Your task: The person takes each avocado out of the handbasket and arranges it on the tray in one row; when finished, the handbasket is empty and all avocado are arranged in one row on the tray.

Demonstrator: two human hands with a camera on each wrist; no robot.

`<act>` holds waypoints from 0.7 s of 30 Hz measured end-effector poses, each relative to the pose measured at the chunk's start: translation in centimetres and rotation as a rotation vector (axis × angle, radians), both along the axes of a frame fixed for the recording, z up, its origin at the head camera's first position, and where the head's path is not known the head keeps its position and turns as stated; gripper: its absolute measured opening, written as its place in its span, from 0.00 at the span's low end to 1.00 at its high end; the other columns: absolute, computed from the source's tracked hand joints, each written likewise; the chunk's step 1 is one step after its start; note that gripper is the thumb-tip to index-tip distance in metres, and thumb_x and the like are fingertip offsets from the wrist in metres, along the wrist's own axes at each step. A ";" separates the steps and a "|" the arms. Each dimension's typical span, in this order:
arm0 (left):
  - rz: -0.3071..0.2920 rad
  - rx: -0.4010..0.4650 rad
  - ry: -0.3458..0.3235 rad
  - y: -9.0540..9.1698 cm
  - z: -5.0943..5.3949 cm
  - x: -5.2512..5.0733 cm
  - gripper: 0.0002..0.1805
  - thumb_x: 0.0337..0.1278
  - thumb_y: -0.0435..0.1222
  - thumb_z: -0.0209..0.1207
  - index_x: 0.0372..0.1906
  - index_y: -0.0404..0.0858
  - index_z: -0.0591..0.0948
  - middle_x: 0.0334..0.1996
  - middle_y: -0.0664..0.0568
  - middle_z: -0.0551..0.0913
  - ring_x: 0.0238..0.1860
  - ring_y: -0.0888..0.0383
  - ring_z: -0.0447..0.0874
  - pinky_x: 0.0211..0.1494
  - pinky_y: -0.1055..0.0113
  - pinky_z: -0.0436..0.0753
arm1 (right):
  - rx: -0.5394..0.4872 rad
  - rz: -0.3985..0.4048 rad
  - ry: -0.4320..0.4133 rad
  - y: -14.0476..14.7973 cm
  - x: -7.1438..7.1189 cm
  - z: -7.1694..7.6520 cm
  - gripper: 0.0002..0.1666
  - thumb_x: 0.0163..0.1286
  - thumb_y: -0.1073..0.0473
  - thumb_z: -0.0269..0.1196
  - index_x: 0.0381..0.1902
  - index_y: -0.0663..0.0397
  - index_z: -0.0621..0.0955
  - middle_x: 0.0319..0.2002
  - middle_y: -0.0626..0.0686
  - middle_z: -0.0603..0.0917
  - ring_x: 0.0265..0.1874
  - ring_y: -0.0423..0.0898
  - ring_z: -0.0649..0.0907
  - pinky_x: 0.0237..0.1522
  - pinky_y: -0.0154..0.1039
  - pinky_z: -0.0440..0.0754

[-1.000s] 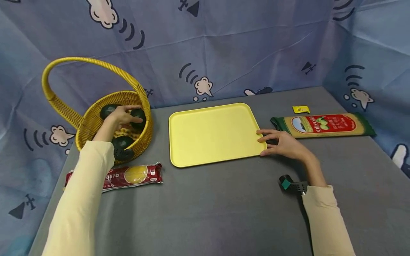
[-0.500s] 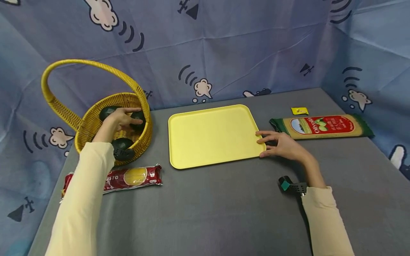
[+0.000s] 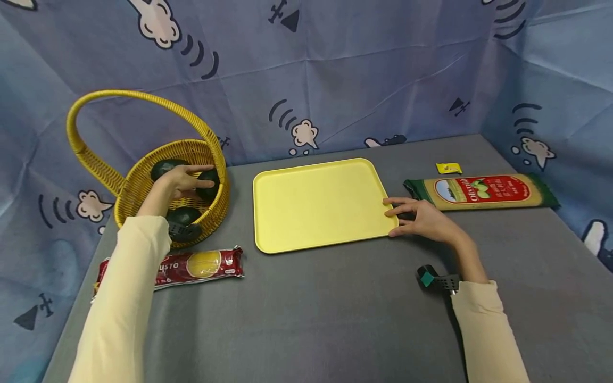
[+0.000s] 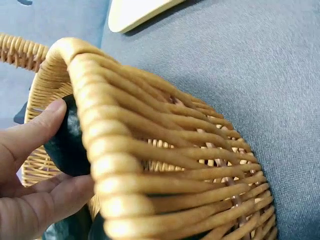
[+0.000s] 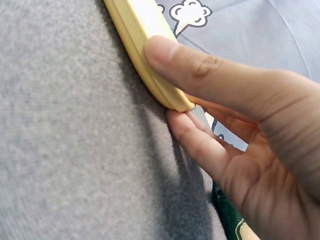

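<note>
Left hand (image 3: 181,182) inside wicker basket (image 3: 221,208), its grip clamped on a dark green fruit (image 4: 69,142), thumb one side, fingers the other. This fruit lies close by the basket's right wall, not lifted clear. Second fruit (image 3: 166,166) sits farther back, third fruit (image 3: 183,215) nearer the person; both outside the grip.

Progress, by judgement: early. A hold is made on one fruit; taking it out of the basket remains undone, and the other two look untouched.

Right hand (image 3: 427,217) pinches the near right corner of yellow tray (image 3: 321,205), which lies on tabletop (image 3: 311,319) well apart from the gripped fruit; whether that corner is raised, cannot tell
</note>
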State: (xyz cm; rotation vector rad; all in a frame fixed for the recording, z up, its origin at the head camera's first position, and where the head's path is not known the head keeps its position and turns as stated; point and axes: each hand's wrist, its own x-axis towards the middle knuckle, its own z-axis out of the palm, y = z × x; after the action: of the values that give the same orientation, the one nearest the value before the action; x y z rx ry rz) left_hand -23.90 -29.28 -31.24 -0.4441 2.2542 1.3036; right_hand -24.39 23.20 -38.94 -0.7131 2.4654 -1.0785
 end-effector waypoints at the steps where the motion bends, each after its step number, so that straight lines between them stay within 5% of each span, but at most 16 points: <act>1: 0.005 0.026 0.001 -0.1 -0.1 0.1 0.36 0.69 0.33 0.52 0.76 0.44 0.51 0.75 0.36 0.36 0.69 0.37 0.56 0.66 0.49 0.68 | 0.002 -0.001 0.000 0.0 0.0 0.0 0.30 0.53 0.55 0.75 0.52 0.66 0.82 0.67 0.61 0.68 0.68 0.60 0.64 0.53 0.49 0.78; 12: 0.070 0.128 0.027 -1.0 -0.6 0.6 0.38 0.66 0.33 0.56 0.76 0.47 0.53 0.75 0.40 0.36 0.69 0.38 0.57 0.67 0.51 0.67 | -0.017 -0.005 -0.007 0.0 -0.1 -0.1 0.30 0.53 0.56 0.75 0.51 0.66 0.82 0.67 0.61 0.69 0.67 0.59 0.64 0.53 0.48 0.78; 21: 0.054 0.169 0.085 -1.6 -1.1 0.9 0.39 0.64 0.35 0.59 0.75 0.48 0.53 0.74 0.35 0.35 0.69 0.37 0.55 0.66 0.49 0.67 | 0.009 0.000 0.002 0.0 0.0 -0.1 0.31 0.53 0.55 0.75 0.52 0.66 0.81 0.67 0.61 0.68 0.67 0.60 0.64 0.53 0.50 0.78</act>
State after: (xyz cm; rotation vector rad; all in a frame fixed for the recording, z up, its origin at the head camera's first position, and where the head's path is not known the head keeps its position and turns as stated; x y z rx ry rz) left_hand -22.98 -30.83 -32.39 -0.3977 2.1907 1.5533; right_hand -24.38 23.18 -39.00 -0.7112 2.4706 -1.0668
